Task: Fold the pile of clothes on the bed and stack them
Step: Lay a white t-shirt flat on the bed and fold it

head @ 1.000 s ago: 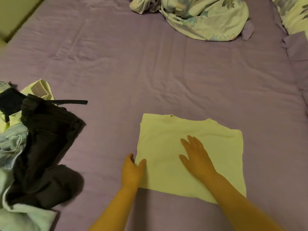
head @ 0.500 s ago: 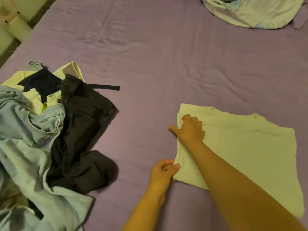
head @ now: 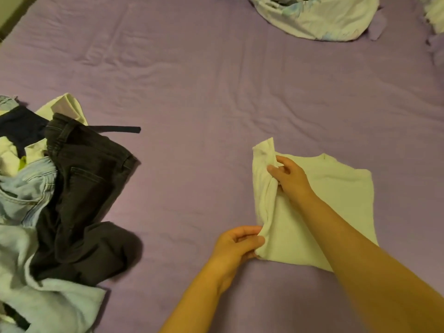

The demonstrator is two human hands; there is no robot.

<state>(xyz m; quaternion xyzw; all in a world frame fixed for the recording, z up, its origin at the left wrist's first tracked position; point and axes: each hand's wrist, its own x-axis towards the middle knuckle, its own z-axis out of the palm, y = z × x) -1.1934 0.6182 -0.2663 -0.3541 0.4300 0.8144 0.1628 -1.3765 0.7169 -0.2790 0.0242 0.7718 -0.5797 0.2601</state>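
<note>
1. The right hand (head: 289, 180) reaches across from the right side. Its arm lies over the pale yellow T-shirt (head: 336, 195).
2. Its fingers and thumb are bent and pinch the far left corner of the shirt. That corner is lifted off the purple bed sheet (head: 204, 92).
3. The left hand (head: 236, 245) comes up from below. It is curled and pinches the near left corner of the shirt.
4. The shirt's left edge bunches up between the two hands. The rest lies flat to the right of them.
5. Far to the left of both hands sits the pile: black jeans (head: 81, 188), light blue jeans (head: 26, 188) and more clothes.
6. Well beyond the hands lies a flowery blanket (head: 319, 18).
</note>
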